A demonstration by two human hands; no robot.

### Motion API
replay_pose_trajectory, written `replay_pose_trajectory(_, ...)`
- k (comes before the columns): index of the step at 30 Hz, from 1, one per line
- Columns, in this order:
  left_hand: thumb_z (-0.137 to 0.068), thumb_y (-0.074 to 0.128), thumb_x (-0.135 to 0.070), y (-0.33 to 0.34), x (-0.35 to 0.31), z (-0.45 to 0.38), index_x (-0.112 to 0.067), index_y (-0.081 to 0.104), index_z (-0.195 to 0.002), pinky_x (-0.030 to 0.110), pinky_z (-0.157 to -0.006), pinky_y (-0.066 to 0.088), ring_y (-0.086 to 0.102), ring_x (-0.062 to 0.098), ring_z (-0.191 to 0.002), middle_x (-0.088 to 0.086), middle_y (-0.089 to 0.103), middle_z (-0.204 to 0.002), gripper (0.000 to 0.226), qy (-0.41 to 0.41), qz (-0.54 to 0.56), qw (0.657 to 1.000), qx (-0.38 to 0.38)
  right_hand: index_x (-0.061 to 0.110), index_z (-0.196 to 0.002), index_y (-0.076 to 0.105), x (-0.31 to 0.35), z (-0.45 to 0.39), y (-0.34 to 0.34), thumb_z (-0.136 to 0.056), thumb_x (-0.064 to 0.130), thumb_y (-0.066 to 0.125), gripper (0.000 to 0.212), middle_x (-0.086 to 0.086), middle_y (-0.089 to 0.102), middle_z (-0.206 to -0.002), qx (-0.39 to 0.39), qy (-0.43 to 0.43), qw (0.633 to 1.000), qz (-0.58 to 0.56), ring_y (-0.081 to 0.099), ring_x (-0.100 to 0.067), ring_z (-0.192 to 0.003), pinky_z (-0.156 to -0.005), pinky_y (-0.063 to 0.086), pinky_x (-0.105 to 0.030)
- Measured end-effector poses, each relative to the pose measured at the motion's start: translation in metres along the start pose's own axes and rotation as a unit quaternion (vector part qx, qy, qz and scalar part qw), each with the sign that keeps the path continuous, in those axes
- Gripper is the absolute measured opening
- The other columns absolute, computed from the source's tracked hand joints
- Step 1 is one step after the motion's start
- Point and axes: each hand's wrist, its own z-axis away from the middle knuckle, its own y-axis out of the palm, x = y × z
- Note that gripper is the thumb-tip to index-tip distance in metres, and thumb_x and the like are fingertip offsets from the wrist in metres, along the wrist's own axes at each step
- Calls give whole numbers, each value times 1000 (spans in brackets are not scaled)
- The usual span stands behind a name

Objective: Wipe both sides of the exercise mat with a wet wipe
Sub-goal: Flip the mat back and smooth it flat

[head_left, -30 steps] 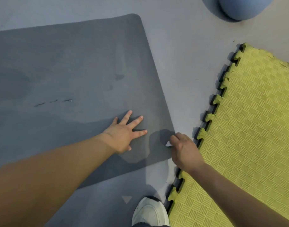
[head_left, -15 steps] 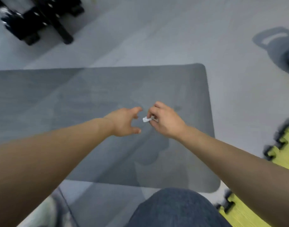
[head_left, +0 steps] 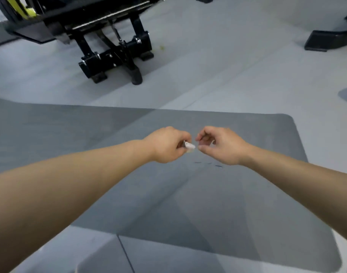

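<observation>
The small, crumpled white wet wipe (head_left: 189, 145) has changed hands. Half a second ago the right hand pinched it while the left reached in; now the left hand (head_left: 167, 145) pinches it between curled fingers and thumb, and the right hand (head_left: 221, 145) hangs just beside it with fingers loosely curled round nothing, its thumb and forefinger tips close to the wipe but apart from it. A second ago the left palm lay flat on the mat and the right worked the wipe at the near corner; both hands are now lifted above the mat's middle.

The flat dark grey rubber exercise mat (head_left: 267, 194) lies spread on the pale grey floor (head_left: 227, 75), a few short dark marks (head_left: 207, 164) showing just below the hands. A black metal gym machine base (head_left: 117, 54) stands beyond its far edge.

My reading: the handover probably serves to refold or re-grip the wipe, or to let the left hand wipe the left stretch. Whether this face is finished, I cannot tell; no flip is under way.
</observation>
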Motion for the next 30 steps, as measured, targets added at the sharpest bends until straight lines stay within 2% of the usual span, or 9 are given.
replay_pose_trajectory(4, -90, 51, -25, -2, 87, 29, -30, 56, -102, 36, -72, 46, 54, 25, -86, -7, 58, -85, 14, 15, -46, 998, 34, 30, -114, 56, 45, -31, 35, -91, 32, 56, 22, 16, 60, -105, 51, 11, 979, 198, 55, -11, -100, -81, 44, -28)
replay_pose_trajectory(9, -90, 45, -12, -6, 217, 64, -21, 49, -99, 40, -81, 48, 55, 31, -94, 3, 59, -105, 13, 2, -93, 990, 103, 28, -125, 50, 111, -85, 104, -96, 35, 49, 30, 6, 56, -122, 141, 55, 942, 300, 52, -20, -113, -93, 44, -31)
replay_pose_trajectory(11, -88, 51, -18, -12, 268, 77, -18, 48, -101, 39, -82, 49, 57, 31, -96, 4, 59, -109, 14, -5, -104, 988, 114, 27, -127, 49, 138, -109, 133, -97, 34, 47, 31, 3, 53, -126, 163, 70, 929, 324, 51, -23, -115, -95, 44, -33)
replay_pose_trajectory(14, -91, 54, -45, -20, 328, 98, -19, 44, -99, 35, -80, 44, 58, 31, -104, 5, 59, -114, 29, -22, -130, 981, 139, 25, -129, 48, 181, -137, 173, -98, 31, 45, 32, 0, 53, -127, 171, 101, 922, 333, 51, -25, -117, -92, 40, -30)
replay_pose_trajectory(16, -98, 41, -57, -17, 351, 109, -19, 55, -102, 36, -85, 45, 59, 33, -108, 8, 62, -116, 40, -32, -144, 977, 153, 22, -129, 49, 209, -150, 199, -97, 27, 46, 32, -2, 54, -127, 168, 119, 919, 335, 51, -26, -118, -92, 39, -30)
replay_pose_trajectory(18, -103, 30, -55, -13, 361, 119, -17, 65, -108, 38, -90, 49, 61, 34, -111, 12, 65, -118, 53, -30, -148, 977, 148, 21, -127, 51, 232, -160, 223, -95, 25, 48, 32, -4, 56, -125, 174, 127, 914, 344, 52, -27, -117, -93, 40, -31)
replay_pose_trajectory(20, -106, 26, -50, -8, 369, 127, -17, 67, -111, 39, -91, 48, 60, 35, -115, 13, 66, -120, 53, -30, -121, 983, 132, 21, -124, 53, 248, -164, 245, -93, 24, 50, 31, -4, 58, -124, 181, 129, 913, 342, 55, -28, -116, -93, 42, -33)
replay_pose_trajectory(25, -106, 36, -34, 12, 406, 143, -27, 59, -118, 35, -88, 47, 59, 32, -111, 9, 66, -120, 27, -39, -77, 986, 145, 20, -125, 53, 244, -172, 295, -91, 22, 52, 34, -6, 59, -125, 211, 115, 912, 332, 56, -29, -116, -94, 45, -36)
replay_pose_trajectory(30, -105, 48, -35, 24, 424, 169, -28, 63, -124, 32, -88, 47, 60, 31, -112, 8, 66, -121, 25, -68, -83, 982, 157, 17, -127, 54, 209, -170, 338, -89, 18, 55, 39, -9, 58, -129, 274, 143, 896, 320, 57, -30, -118, -95, 47, -36)
